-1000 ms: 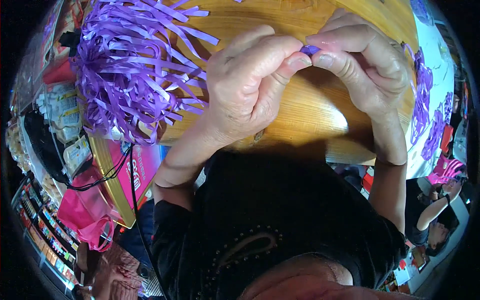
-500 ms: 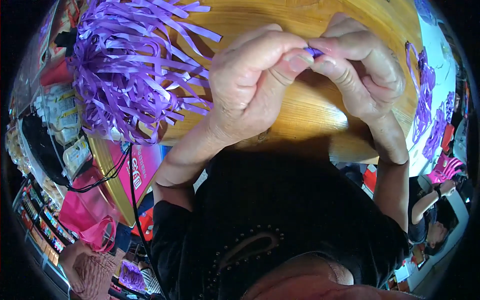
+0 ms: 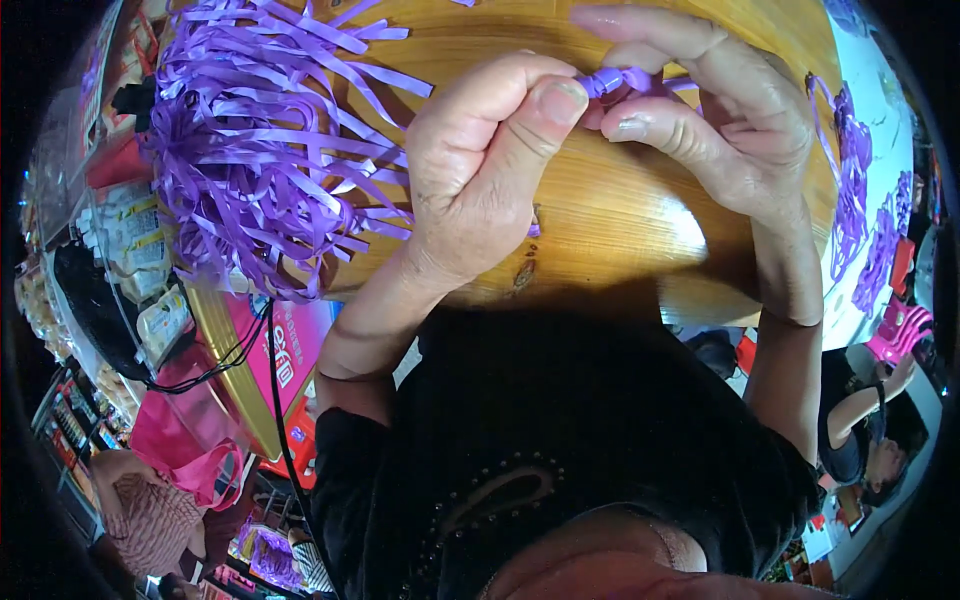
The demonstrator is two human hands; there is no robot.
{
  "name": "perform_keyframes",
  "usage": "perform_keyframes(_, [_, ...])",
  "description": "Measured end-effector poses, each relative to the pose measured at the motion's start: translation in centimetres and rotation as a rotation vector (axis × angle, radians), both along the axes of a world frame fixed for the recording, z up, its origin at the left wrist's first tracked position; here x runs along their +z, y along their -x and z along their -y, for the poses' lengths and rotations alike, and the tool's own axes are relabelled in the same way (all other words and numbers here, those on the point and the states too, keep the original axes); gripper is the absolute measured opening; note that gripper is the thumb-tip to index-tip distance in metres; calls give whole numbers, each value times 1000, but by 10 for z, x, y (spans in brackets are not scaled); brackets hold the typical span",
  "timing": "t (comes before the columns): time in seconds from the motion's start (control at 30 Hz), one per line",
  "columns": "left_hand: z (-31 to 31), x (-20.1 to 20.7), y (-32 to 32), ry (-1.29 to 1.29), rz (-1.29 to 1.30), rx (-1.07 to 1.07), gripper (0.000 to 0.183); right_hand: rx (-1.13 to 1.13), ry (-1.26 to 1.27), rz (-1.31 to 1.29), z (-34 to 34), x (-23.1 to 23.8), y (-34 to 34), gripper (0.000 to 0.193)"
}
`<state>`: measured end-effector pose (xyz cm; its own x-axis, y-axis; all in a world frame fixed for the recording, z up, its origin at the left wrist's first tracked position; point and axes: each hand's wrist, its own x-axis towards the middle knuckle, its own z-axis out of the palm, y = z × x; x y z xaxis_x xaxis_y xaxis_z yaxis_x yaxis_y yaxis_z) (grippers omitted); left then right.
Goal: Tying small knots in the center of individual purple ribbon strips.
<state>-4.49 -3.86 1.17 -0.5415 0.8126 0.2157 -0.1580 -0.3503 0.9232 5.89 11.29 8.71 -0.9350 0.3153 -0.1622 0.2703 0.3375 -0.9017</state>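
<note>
Above the wooden table, my left hand [image 3: 500, 150] pinches a purple ribbon [image 3: 605, 82] between thumb and bent forefinger. A small knot or fold in the ribbon sticks out past the left fingertips. My right hand [image 3: 725, 115] is around the ribbon's other side, its thumb and fingers spread apart. The ribbon curls through that gap and runs behind the right fingers, where part of it is hidden. Below the left hand a short purple end [image 3: 535, 229] shows against the wood. A large heap of cut purple ribbons [image 3: 270, 150] lies to the left.
The wooden table [image 3: 600, 250] curves around my front. More purple ribbon bundles [image 3: 850, 180] lie on a white surface at right. Packages [image 3: 130, 240], a pink box [image 3: 285, 345] and a dark cable [image 3: 280, 400] are at left. Another person [image 3: 865, 420] is at far right.
My right thumb and fingers have parted from their pinch and spread. The left hand has shifted slightly left and still grips the ribbon, more of which now shows between the hands.
</note>
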Motion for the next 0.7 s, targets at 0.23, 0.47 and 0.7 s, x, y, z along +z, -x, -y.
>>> perform_keyframes(0.23, [-1, 1, 4, 6, 80, -39, 16, 57, -326, -94, 8, 7, 2, 39])
perform_keyframes(0.47, [-3, -5, 9, -14, -497, 110, 9, 92, -435, -66, 16, 11, 4, 28])
perform_keyframes(0.7, [-6, 0, 13, -57, -786, 152, 9, -21, -343, 85, 19, 6, 3, 21])
